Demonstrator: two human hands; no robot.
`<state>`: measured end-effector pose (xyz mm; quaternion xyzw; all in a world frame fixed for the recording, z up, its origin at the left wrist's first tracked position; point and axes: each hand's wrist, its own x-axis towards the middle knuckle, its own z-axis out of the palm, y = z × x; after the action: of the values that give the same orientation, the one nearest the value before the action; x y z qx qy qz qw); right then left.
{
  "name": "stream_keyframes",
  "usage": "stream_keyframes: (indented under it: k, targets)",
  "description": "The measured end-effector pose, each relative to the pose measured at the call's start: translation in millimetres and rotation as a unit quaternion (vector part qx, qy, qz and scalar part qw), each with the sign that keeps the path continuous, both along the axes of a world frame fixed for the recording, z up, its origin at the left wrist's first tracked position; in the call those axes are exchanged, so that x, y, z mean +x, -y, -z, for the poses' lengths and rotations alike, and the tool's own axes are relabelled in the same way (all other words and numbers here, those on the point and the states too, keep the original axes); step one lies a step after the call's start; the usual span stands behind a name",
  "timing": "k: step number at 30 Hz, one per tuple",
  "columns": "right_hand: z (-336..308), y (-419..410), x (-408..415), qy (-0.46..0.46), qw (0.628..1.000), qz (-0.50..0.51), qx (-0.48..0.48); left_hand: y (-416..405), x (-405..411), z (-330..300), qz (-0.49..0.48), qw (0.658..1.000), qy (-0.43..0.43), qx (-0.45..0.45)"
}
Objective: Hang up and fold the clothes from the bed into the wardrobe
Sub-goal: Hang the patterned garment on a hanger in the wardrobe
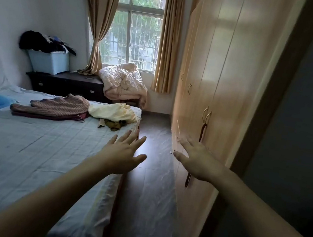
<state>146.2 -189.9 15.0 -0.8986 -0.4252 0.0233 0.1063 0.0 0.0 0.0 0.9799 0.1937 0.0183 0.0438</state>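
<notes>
Two bare hands are stretched out ahead, and neither holds anything. Well beyond the fingertips of the left hand (123,154), whose fingers are straight and spread apart over the edge of the bed (36,151), the clothes wait: a brown knitted garment (56,107) farthest left, a pale yellow one (112,111) beside it, and a small olive piece (113,124) nearest those fingers. The right hand (199,160) has its fingers straight and close together, lying against or just off the wardrobe (228,72), below the paired door handles (206,114); I cannot tell whether it touches. I reckon the sensible start is opening those doors, then stepping up the aisle so the clothes come within easy reach.
</notes>
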Motion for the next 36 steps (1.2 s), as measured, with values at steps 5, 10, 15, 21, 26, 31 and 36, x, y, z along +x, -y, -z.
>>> stream_keyframes:
  k: [5, 10, 15, 21, 26, 31, 36]
  targets:
    - [-5.3, -53.6, 12.0, 0.006, 1.0, -0.006, -0.01, -53.9, 9.3, -2.2, -0.006, 1.0, 0.003, 0.006]
    - [-6.0, -110.2, 19.1, 0.005, 1.0, -0.01, -0.025, -109.7, 18.7, 0.9, -0.003, 1.0, -0.004, 0.005]
    - [-5.9, -149.7, 31.7, 0.001, 1.0, -0.003, -0.021, -155.1, 32.8, 3.5, 0.006, 1.0, -0.004, 0.0]
    - [7.7, -179.1, 53.2, -0.001, 1.0, 0.003, -0.027, -185.1, 57.3, 13.4, 0.023, 1.0, -0.019, 0.001]
    - [14.5, -196.5, 79.4, -0.006, 0.999, 0.01, -0.033, -204.8, 85.5, 22.4, 0.032, 0.999, -0.026, -0.002]
    - [13.3, -215.3, 115.2, 0.003, 0.999, 0.01, -0.033, -222.0, 121.8, 26.4, 0.035, 0.999, -0.023, -0.001]
    - [12.2, -239.8, 162.8, -0.014, 0.999, 0.002, -0.032, -242.9, 170.8, 27.0, 0.024, 0.999, -0.03, 0.003]
